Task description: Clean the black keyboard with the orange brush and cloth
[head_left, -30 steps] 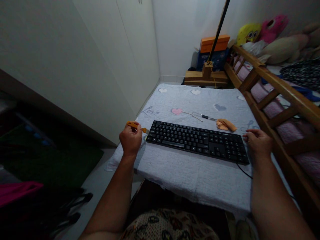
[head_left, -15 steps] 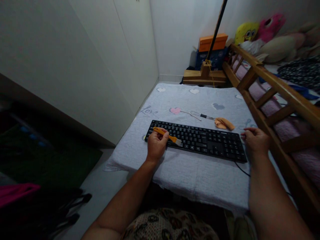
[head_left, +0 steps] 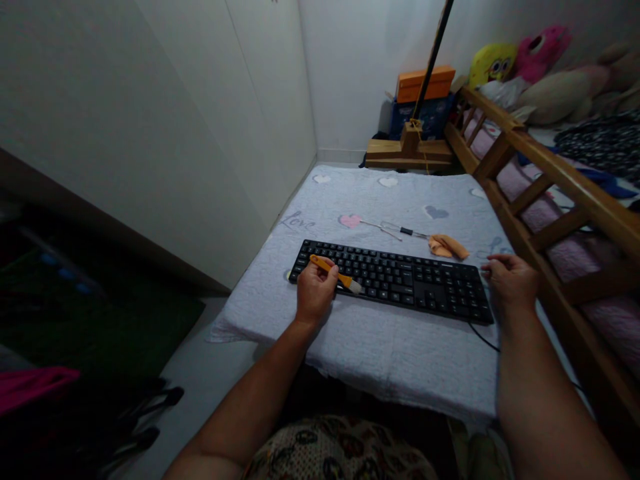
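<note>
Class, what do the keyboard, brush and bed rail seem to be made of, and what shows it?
Keyboard: probably mostly matt black plastic, judging by its dull, uniform surface.
Brush: likely smooth orange plastic handle, evenly coloured; pale bristles, fibre unclear.
Bed rail: seemingly varnished wood, from its brown tone and soft sheen.

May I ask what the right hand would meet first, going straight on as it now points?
Probably the right end of the keyboard, though the height of the right hand is unclear.
</note>
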A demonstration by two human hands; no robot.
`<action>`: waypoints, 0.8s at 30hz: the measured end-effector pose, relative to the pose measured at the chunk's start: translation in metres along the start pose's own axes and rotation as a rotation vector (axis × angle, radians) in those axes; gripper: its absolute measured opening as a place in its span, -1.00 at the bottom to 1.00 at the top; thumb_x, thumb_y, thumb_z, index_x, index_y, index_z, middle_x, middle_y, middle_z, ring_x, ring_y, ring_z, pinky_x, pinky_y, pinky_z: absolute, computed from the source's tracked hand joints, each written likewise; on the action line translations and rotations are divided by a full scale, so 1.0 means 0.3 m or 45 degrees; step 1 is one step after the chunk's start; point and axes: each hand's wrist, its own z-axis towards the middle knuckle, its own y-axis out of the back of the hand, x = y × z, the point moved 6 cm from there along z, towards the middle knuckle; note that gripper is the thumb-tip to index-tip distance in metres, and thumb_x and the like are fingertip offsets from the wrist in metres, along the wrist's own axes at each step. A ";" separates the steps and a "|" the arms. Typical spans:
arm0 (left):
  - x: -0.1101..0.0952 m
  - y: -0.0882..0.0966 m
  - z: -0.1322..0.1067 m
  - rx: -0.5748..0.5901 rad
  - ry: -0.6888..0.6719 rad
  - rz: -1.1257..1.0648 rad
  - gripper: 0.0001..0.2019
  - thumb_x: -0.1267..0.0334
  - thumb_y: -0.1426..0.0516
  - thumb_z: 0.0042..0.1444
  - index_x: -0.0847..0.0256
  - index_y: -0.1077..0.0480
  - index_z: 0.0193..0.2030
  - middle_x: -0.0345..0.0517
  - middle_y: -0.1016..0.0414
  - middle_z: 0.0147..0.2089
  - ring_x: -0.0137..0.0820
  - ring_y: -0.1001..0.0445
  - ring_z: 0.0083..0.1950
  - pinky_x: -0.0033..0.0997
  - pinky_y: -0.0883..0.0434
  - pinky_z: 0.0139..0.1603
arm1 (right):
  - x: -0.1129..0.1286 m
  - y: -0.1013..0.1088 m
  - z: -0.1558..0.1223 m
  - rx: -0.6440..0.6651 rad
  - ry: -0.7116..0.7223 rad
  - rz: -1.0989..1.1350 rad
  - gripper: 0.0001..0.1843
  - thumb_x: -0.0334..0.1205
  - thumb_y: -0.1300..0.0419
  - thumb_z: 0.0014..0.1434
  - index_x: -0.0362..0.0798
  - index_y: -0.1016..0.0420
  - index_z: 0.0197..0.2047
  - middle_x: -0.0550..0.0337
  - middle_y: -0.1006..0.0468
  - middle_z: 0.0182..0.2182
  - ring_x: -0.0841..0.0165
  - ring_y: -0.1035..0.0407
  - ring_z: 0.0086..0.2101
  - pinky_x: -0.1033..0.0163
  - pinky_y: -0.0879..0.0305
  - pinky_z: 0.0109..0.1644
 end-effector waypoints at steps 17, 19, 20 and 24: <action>0.011 0.225 0.077 -0.218 -0.085 0.246 -0.76 0.07 -0.26 0.06 0.19 -0.49 -0.25 -0.18 -0.53 -0.39 -0.37 -0.50 -0.38 -0.41 -0.43 -0.28 | -0.031 0.010 0.014 0.010 0.045 -0.094 -0.81 -0.28 -0.22 -0.05 -0.01 -0.57 -0.30 0.21 -0.56 -0.48 0.33 -0.42 -0.49 0.31 -0.31 -0.47; 0.006 0.249 0.084 -0.239 -0.080 0.275 -0.76 0.07 -0.26 0.04 0.18 -0.49 -0.26 -0.18 -0.53 -0.39 -0.36 -0.50 -0.39 -0.41 -0.42 -0.29 | -0.029 0.008 0.015 0.004 0.041 -0.072 -0.79 -0.28 -0.23 -0.08 -0.01 -0.58 -0.30 0.23 -0.55 -0.50 0.34 -0.42 -0.50 0.31 -0.31 -0.46; 0.004 0.261 0.087 -0.254 -0.081 0.289 -0.77 0.07 -0.26 0.04 0.18 -0.48 -0.27 -0.17 -0.53 -0.39 -0.36 -0.50 -0.39 -0.41 -0.42 -0.30 | -0.025 0.007 0.013 0.001 0.036 -0.061 -0.79 -0.28 -0.23 -0.09 -0.02 -0.58 -0.31 0.23 -0.55 -0.50 0.35 -0.41 -0.50 0.32 -0.31 -0.46; -0.003 0.308 0.101 -0.326 -0.116 0.382 -0.80 0.09 -0.24 0.05 0.17 -0.48 -0.29 -0.20 -0.51 -0.42 -0.37 -0.48 -0.41 -0.41 -0.41 -0.29 | -0.007 0.007 -0.001 -0.022 0.011 -0.042 -0.77 -0.29 -0.22 -0.15 -0.03 -0.57 -0.33 0.24 -0.54 -0.53 0.38 -0.39 -0.53 0.34 -0.28 -0.47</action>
